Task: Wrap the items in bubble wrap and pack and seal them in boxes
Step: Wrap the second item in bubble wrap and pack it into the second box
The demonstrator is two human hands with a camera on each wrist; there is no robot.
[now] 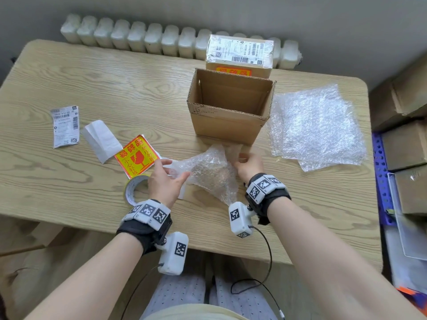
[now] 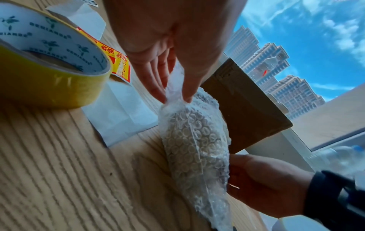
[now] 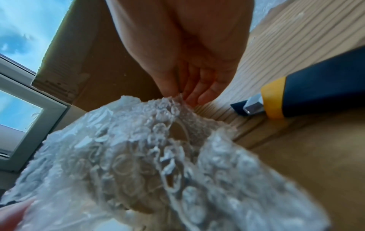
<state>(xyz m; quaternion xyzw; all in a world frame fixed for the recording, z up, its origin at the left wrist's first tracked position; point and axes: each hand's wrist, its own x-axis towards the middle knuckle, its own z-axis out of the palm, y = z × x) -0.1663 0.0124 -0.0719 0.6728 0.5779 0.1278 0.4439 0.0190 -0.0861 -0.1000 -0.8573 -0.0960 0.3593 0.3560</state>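
The left hand (image 2: 168, 51) pinches one end of a bubble wrap bundle (image 2: 195, 148) between its thumb and fingertips (image 2: 158, 92), the other fingers lying straight alongside. The right hand (image 1: 250, 166) pinches the opposite corner of the same wrap between thumb and fingers (image 3: 205, 95), which are bunched together. The bundle is held just above the wooden table (image 1: 92, 88), near its front edge, and what it encloses cannot be made out through the bubbles. Just left of the left hand lies a roll of yellow tape (image 2: 49, 78), whose white inner core is printed over and over with "DENIANDE" or something close to it. Beside the roll sits a yellow and red fragile sticker (image 1: 136, 155) with Chinese characters and a broken-glass symbol, partly over white backing paper (image 1: 101, 139). Farther left is a shipping label (image 1: 65, 127) with barcodes, its print too small to read. Right behind the bundle stands an open cardboard box (image 1: 228, 107); behind that is a sealed box (image 1: 240, 55) carrying a barcode label and a red and yellow sticker. To the right of the open box lies a stack of bubble wrap sheets (image 1: 316, 128). The right wrist view shows a blue and yellow utility knife (image 3: 308, 93) on the table.
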